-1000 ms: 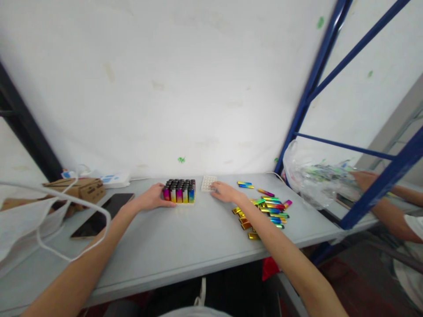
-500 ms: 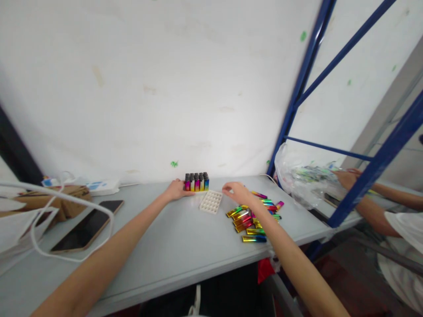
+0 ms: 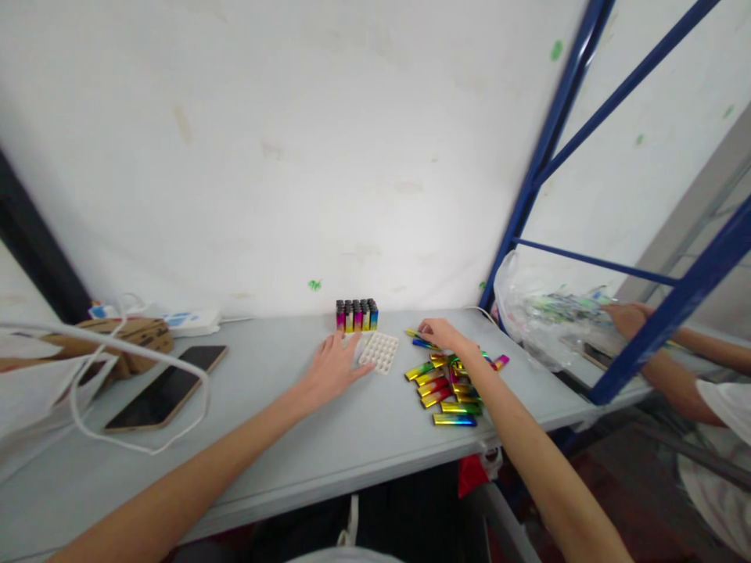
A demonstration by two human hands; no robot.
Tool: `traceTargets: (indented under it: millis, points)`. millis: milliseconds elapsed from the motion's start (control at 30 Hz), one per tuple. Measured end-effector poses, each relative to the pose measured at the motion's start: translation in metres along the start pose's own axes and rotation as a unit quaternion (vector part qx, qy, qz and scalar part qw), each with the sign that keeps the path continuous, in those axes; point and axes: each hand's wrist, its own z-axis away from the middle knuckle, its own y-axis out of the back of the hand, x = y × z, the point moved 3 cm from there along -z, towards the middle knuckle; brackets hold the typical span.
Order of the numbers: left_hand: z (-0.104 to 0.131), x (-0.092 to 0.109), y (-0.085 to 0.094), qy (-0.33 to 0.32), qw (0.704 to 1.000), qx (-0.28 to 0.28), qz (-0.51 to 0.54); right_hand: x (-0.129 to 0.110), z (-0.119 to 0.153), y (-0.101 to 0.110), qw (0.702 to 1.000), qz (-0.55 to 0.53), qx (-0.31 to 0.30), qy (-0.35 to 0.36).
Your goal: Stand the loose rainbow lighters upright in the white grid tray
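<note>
My left hand (image 3: 335, 366) is spread with nothing in it, its thumb at the near left edge of a white tray with rows of holes (image 3: 381, 353). Behind the tray, upright lighters with black tops and shiny coloured bodies (image 3: 357, 317) stand in a block near the wall. My right hand (image 3: 441, 334) is bent over shiny lighters (image 3: 423, 342) to the right of the tray; its fingers are closed on them. Nearer the front, a loose pile of metallic coloured lighters (image 3: 435, 389) lies on the table.
A phone (image 3: 167, 389), a white cable (image 3: 138, 447), a cardboard box (image 3: 141, 344) and a power strip (image 3: 191, 322) are at the left. Blue metal posts (image 3: 531, 168) rise at the right. Beyond them are a plastic bag (image 3: 510, 301) and another person's arms (image 3: 657, 356).
My left hand has let go of the upright block and moved nearer, to the tray's edge, with its fingers spread. My right hand has moved right, onto lighters beside the pile.
</note>
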Motion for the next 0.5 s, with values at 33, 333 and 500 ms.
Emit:
traceTargets:
  millis: [33, 333, 500]
  points:
    - [0.002, 0.009, -0.001, -0.017, 1.0, -0.005, 0.0, -0.004, 0.002, 0.0, 1.0, -0.004, 0.0, 0.005]
    - [-0.001, 0.022, 0.0, -0.049, 0.996, -0.07, 0.013, -0.031, 0.024, 0.016, 0.964, -0.236, 0.121, -0.024]
    - [0.005, 0.007, 0.008, -0.082, 0.993, -0.06, 0.065, -0.054, 0.037, 0.022, 0.914, -0.376, 0.154, 0.004]
